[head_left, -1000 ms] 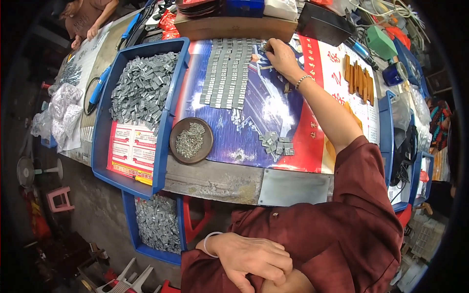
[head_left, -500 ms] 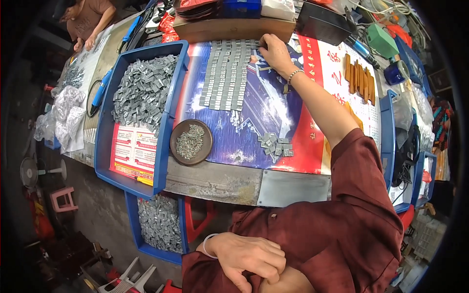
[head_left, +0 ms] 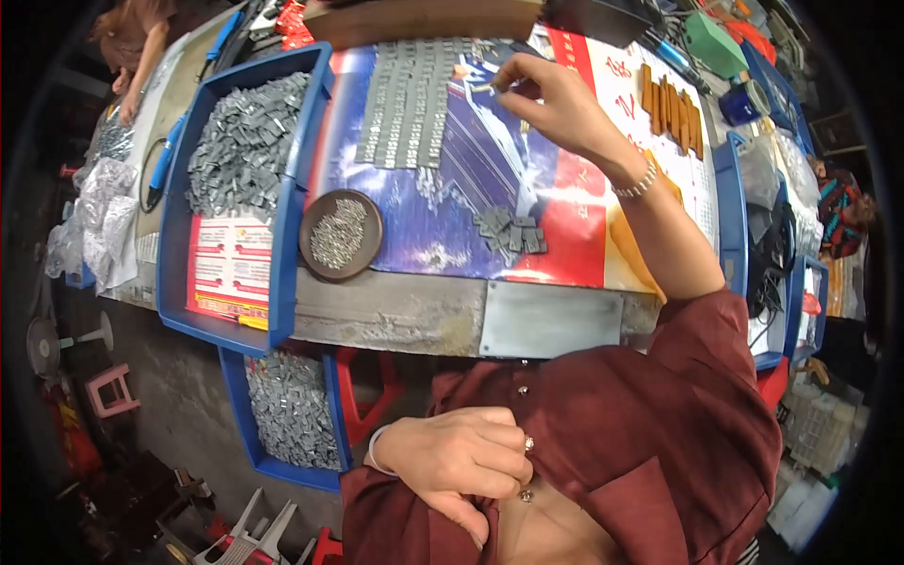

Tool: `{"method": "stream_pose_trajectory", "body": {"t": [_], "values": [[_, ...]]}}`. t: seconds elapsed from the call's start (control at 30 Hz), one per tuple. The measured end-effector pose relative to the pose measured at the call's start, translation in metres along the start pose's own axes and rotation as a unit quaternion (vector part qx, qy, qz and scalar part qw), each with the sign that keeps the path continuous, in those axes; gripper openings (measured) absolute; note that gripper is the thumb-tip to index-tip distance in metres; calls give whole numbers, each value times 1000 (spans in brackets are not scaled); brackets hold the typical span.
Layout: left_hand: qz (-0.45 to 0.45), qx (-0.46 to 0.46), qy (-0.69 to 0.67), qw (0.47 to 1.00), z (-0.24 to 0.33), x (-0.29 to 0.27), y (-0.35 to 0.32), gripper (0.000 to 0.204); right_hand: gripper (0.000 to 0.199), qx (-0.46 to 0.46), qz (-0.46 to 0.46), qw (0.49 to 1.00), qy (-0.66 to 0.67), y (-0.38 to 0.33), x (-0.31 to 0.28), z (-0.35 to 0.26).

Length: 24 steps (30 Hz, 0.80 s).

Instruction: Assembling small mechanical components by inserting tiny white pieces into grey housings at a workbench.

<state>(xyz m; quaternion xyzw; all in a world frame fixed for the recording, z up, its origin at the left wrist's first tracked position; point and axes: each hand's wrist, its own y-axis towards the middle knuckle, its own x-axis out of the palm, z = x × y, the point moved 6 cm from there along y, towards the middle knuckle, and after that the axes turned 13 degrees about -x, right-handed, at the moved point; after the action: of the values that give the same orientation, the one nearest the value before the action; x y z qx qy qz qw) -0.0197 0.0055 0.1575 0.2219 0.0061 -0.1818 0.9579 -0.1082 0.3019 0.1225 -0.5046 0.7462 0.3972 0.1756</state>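
Observation:
My right hand (head_left: 562, 105) hovers over the printed sheet on the bench, thumb and forefinger curled toward each other; whether something small sits between the tips is unclear. Left of it lie rows of small grey metal pieces (head_left: 405, 108), set side by side in long columns. A loose cluster of the same grey pieces (head_left: 509, 232) rests nearer the bench edge. My left hand (head_left: 461, 457) is against my chest, its fingers bent around the front of the dark red shirt (head_left: 659, 424). A round brown dish (head_left: 370, 256) of tiny metal parts (head_left: 339, 234) stands left of the rows.
A blue tray (head_left: 169, 282) heaped with grey pieces (head_left: 247, 141) sits on the left; another blue bin (head_left: 247, 414) is below the bench edge. Brown strips (head_left: 670, 111) lie at the right. A wooden box (head_left: 414, 21) borders the back. Another person (head_left: 141, 47) sits far left.
My right hand has drawn back from the far end of the rows toward me and slightly right. The view has shifted. My left hand stays at the shirt.

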Motion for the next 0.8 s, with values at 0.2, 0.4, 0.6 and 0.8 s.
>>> {"method": "stream_pose_trajectory", "body": {"t": [0.2, 0.4, 0.6, 0.8], "values": [[73, 30, -44, 996, -14, -14, 7, 48, 13, 43, -66, 996, 44, -95, 9, -40], [279, -153, -109, 942, -65, -27, -12, 16, 24, 104, -77, 992, -4, -148, 28, -29], [464, -327, -183, 803, -121, -9, -34, 6, 35, 49, -60, 994, -79, -151, 39, -51], [479, -354, -183, 782, -131, -5, -34, 12, 29, 28, -63, 988, -141, -154, 46, -47]]}}
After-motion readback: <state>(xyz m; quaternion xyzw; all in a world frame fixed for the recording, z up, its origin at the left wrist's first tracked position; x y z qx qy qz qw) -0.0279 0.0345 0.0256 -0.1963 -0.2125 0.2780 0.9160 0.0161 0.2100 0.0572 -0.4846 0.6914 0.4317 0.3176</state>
